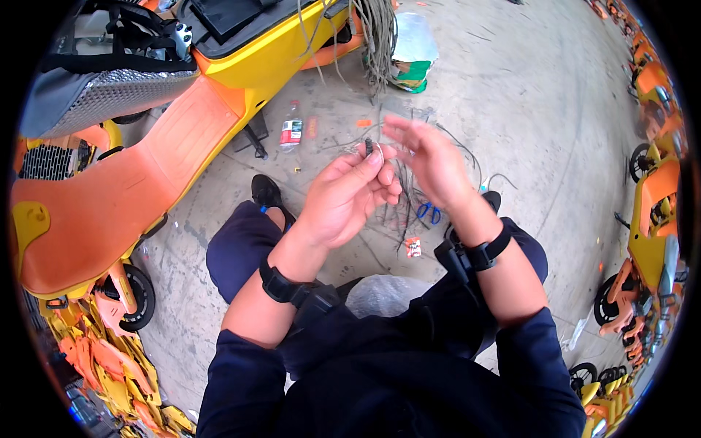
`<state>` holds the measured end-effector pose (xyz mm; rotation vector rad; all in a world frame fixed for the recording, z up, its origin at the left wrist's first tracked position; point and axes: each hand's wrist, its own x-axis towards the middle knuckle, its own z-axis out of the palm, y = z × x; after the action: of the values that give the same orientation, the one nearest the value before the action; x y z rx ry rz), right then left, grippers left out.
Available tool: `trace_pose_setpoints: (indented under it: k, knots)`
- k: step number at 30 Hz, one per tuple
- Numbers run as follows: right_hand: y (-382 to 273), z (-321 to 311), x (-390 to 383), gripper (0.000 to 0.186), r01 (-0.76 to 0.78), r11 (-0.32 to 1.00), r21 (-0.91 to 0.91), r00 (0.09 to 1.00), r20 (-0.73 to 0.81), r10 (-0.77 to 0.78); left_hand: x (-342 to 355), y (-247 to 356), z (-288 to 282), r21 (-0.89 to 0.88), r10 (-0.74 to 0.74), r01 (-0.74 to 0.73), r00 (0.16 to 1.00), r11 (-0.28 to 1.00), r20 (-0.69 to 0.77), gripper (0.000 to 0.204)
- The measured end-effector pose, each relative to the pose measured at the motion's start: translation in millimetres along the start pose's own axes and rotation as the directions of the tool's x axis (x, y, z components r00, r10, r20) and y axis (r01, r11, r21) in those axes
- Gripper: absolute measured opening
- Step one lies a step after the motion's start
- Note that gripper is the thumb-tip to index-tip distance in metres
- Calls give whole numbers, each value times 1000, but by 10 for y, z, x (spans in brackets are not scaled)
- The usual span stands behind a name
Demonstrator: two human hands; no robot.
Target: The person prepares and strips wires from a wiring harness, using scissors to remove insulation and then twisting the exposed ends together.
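Black connector (369,146) upright, pinched by left hand (343,201)

— What sort of place is this?

— A repair yard or workshop for small scooters. An orange-and-yellow scooter (168,131) stands on the bare concrete floor (526,95) at ten o'clock, more scooters (653,204) line the edge at three o'clock, and loose orange body panels (109,365) are heaped at eight.

— Anything else?

— A hanging bundle of cables (376,36) at twelve, and wire scraps (409,197) strewn at the centre.
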<state>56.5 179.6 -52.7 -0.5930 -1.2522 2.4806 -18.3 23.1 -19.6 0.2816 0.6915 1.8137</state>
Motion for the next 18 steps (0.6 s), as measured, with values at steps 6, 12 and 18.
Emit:
trace_pose_setpoints:
  k: [6, 12, 18]
  knots:
    - [571, 278, -321, 40, -369, 928, 48, 918, 177, 355, -5, 44, 8, -94, 45, -43, 999, 995, 17, 19]
    - [358, 353, -446, 25, -650, 754, 97, 654, 576, 490, -16, 220, -41, 353, 297, -237, 947, 905, -126, 18]
    - [329, 351, -527, 24, -376, 910, -176, 816, 403, 415, 34, 132, -40, 318, 305, -241, 937, 917, -171, 16]
